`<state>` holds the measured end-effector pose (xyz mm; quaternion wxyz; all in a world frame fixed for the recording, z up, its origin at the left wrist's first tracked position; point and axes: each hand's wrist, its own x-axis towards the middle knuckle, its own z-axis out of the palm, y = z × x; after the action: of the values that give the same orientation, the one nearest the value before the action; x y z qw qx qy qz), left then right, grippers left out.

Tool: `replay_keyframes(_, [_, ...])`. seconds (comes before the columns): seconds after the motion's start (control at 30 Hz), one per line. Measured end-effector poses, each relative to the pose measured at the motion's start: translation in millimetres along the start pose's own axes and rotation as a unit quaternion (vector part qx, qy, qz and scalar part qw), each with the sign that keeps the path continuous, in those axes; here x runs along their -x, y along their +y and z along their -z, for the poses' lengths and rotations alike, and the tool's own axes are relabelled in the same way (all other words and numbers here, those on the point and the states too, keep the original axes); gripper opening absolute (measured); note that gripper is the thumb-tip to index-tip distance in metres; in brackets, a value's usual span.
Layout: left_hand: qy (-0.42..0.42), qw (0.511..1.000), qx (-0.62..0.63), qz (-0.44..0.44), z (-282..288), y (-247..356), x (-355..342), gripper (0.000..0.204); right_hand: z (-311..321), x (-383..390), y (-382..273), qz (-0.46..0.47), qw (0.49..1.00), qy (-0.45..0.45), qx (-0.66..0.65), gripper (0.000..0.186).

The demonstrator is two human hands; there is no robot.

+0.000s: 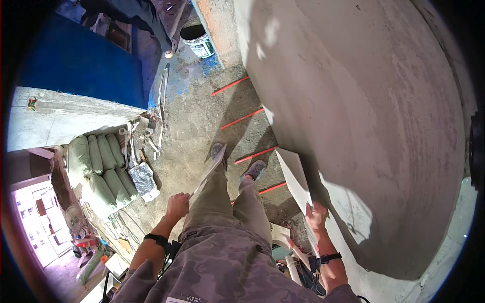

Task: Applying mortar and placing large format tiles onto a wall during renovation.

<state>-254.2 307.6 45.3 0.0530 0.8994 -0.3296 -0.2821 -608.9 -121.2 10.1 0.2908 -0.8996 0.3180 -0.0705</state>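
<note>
Nearest you, your left hand [178, 206] is curled closed around the near end of a thin, off-white, straight-edged sheet [208, 171], which stands almost edge-on in front of your left leg. Your right hand [316, 216] grips the near end of a broader, pale-grey, flat board [294, 174], angled forward beside the wall; whether it touches the wall, you cannot tell from here. What either piece is made of isn't clear.

Both look stiff, since neither visibly sags beyond your grip. They are probably light enough for one hand each, though held at the end, the far tip likely feels heavy and wants to twist. Take hold on a flat face near the edge, thumb opposing fingers; thin corners may chip or cut, and dust could make them slippery.

Just beyond are your grey, perforated clogs [256, 170] and slim, bright-red strips [256, 155] lying on the rough grey floor [187, 126]. The smooth, grey-plastered wall [364, 101] rises on your right. Farther left sit plump, pale-green sacks [79, 156]; farthest ahead, a white, dark-mouthed bucket [200, 49].
</note>
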Motion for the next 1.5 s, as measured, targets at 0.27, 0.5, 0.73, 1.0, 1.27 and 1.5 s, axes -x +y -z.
replay_keyframes(0.27, [0.006,1.0,-0.001,-0.011,1,1,2,0.005,-1,-1,2,0.009,1.0,-0.001,0.013,0.009])
replay_keyframes(0.5, [-0.003,1.0,-0.008,0.004,2,0,2,0.005,-4,2,8,0.003,1.0,-0.016,0.015,0.008])
replay_keyframes(0.73, [0.003,1.0,-0.011,-0.015,2,-2,-2,0.007,0,1,8,-0.003,1.0,-0.006,0.018,0.014])
replay_keyframes(1.0, [-0.003,1.0,-0.011,-0.005,4,-2,0,0.007,2,0,9,0.0,1.0,0.01,0.002,0.017])
replay_keyframes(1.27, [-0.009,1.0,-0.005,0.015,3,-5,4,0.009,7,2,7,-0.057,0.998,-0.033,0.008,0.011])
replay_keyframes(1.5, [-0.017,1.0,0.002,0.023,9,-7,3,0.01,2,3,10,-0.031,1.0,0.0,-0.001,0.012])
